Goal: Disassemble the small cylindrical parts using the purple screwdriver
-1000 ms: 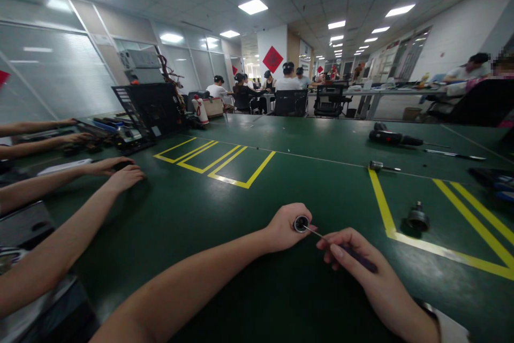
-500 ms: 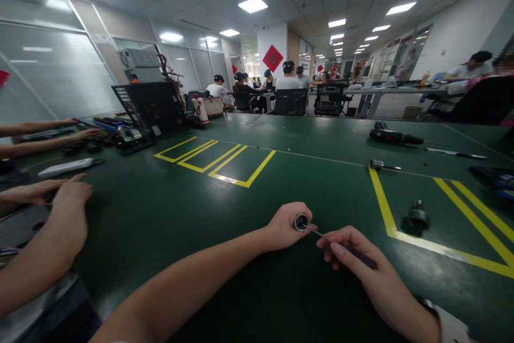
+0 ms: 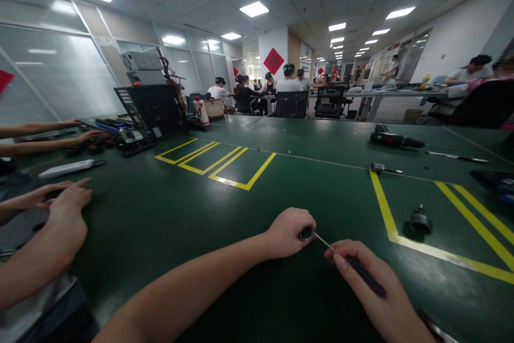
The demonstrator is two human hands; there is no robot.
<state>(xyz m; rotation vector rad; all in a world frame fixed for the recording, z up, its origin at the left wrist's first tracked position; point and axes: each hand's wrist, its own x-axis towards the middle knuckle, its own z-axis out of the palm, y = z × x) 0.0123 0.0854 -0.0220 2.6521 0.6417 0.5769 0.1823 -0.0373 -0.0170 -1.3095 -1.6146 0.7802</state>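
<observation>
My left hand [image 3: 289, 231] is closed around a small round metal part [image 3: 305, 233], whose dark open end faces me. Most of that part is hidden in the fist. In my right hand [image 3: 371, 268] is a screwdriver [image 3: 364, 277] with a dark handle. Its thin shaft points up and left, and the tip is at the rim of the metal part; whether it reaches inside I cannot tell. Another round metal part with a short stem [image 3: 420, 222] stands on the green table [image 3: 180, 225] to the right of both hands.
A dark power drill [image 3: 395, 138], a small metal piece with a thin shaft [image 3: 381, 168] and a slim pen-like rod [image 3: 458, 157] lie at the right. Yellow tape [image 3: 249, 185] marks the table. A co-worker's hands [image 3: 70, 198] are at the left, near a black panel [image 3: 155, 113].
Both hands have moved slightly down in the picture, with the right hand a little farther right. The metal part has turned somewhat, and more of the screwdriver's shaft shows.
</observation>
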